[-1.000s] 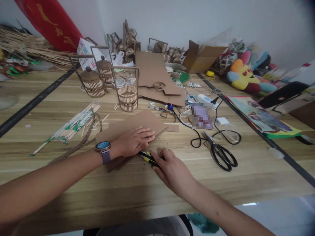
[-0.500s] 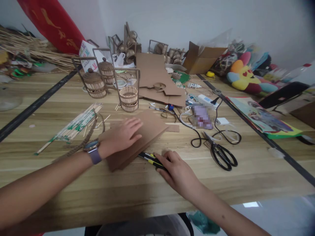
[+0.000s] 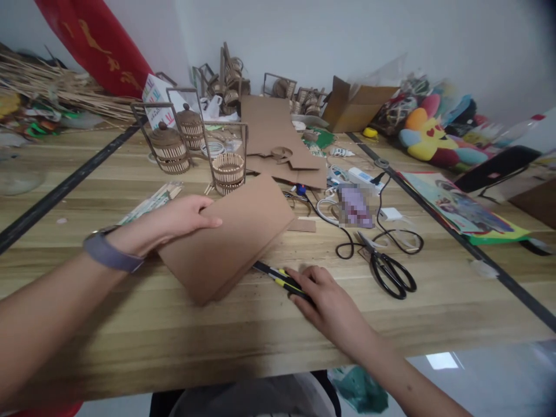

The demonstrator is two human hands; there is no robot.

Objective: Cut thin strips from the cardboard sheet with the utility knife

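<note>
Brown cardboard sheets [image 3: 234, 231], stacked and slightly fanned, are tilted up off the wooden table at the centre. My left hand [image 3: 186, 219] grips their left edge, thumb on top and the other fingers hidden underneath. To their right, my right hand [image 3: 319, 295] is closed around a black and yellow utility knife [image 3: 282, 280], whose tip lies beside the lower right edge of the cardboard. A small cardboard strip [image 3: 303, 225] rests just behind the sheets.
Black scissors [image 3: 391, 272] and cables lie to the right, near a phone [image 3: 356, 205]. Behind the sheets stand small wooden baskets [image 3: 228, 171] with tall handles. Bundled sticks [image 3: 152, 202] are at the left. Larger cut cardboard [image 3: 269, 121] lies farther back.
My left hand has moved left from lying flat on top of the sheets to gripping their edge, and the sheets have risen. My right hand and the knife have shifted slightly right.
</note>
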